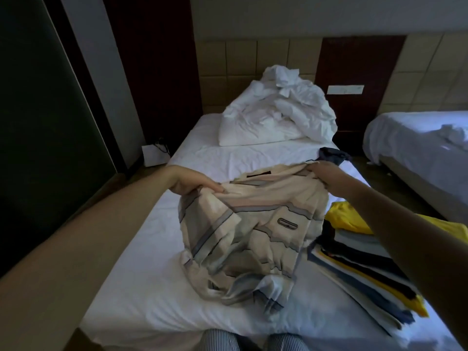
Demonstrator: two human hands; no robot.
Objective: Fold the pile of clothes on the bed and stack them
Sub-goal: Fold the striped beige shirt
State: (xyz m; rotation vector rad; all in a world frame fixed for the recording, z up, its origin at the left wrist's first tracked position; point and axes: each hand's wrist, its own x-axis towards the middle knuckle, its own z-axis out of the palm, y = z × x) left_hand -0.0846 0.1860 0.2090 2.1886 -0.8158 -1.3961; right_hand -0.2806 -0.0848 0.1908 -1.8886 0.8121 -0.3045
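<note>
Floor, left of bed: a white box point(154, 154) with a dark cable stands on the floor beside the left edge of the bed point(141, 287), toward the head end.
Left grip: the left grip point(195, 188), a bare hand, is over the left edge of the bed. Its fingers are curled and pinch the upper left corner of the striped shirt point(253, 236).
Striped shirt: beige with grey, blue and pink bands and a small chest patch. It is in the middle of the bed, between the two edges. Its top edge is lifted and stretched between both grips. Its lower part lies bunched on the white sheet, toward the near edge.
Knees: two knees point(220, 340) in fine-striped fabric rest at the near edge.
Bedding heap: a crumpled white bedding heap point(276, 117) lies at the head end.
Right grip: the right grip point(326, 178), a bare hand, has its fingers closed on the upper right part of the shirt, near the collar.
Dark garment: a dark garment point(334, 154) lies at the right edge, just beyond the right grip.
Stack: a stack point(359, 262) of folded clothes in dark, yellow, blue and white lies along the right edge, touching the shirt. A yellow garment point(347, 219) lies on top. The right forearm crosses above it.
Second bed: a second bed point(417, 140) with white covers stands well apart, to the right.
</note>
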